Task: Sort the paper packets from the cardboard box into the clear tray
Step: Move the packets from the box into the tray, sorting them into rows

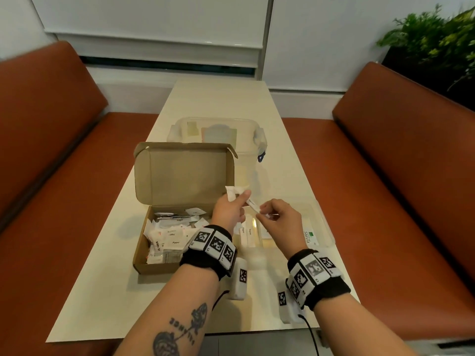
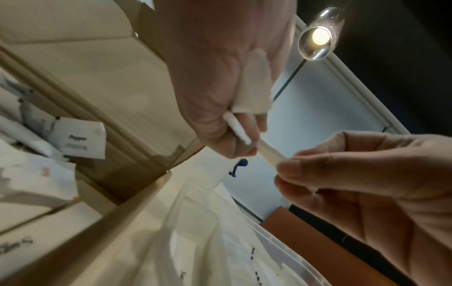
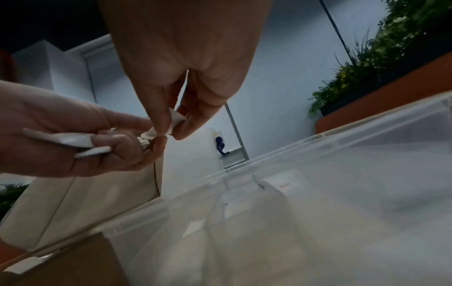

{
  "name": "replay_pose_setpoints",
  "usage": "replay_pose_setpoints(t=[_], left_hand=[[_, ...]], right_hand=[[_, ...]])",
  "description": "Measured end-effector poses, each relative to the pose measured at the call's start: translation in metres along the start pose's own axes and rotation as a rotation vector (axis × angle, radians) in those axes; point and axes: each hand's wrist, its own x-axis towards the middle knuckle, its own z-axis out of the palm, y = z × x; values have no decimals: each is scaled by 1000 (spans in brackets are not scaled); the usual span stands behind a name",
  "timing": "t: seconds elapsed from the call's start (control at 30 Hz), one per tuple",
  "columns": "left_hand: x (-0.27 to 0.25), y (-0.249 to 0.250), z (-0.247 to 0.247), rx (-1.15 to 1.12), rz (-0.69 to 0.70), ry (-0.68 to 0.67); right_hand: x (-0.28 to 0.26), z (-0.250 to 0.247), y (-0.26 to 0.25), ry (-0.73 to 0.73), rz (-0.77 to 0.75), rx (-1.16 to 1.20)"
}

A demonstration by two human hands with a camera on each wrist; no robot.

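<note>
Paper packets (image 1: 167,233) mostly remained in cardboard box (image 1: 144,255), few lay in clear tray (image 1: 322,222); left hand (image 1: 228,211) clutched several, right hand (image 1: 280,219) pinched one stick packet (image 1: 253,204).

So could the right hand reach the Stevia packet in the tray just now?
Probably yes: the Stevia packet lies uncovered just beside the right hand, but its fingers already pinch a stick packet.
</note>
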Motion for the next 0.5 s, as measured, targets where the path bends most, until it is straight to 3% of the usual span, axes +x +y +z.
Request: replay_pose_setpoints(t=[0.1,0.37,0.5], left_hand=[[1,-4,4,59,5,21],[2,-13,6,80,-1,3],[2,-18,2,148,32,110]], right_hand=[[-2,-4,7,-28,14,-23],[11,-9,2,-129,226,108],[22,-8,1,-138,331,25]])
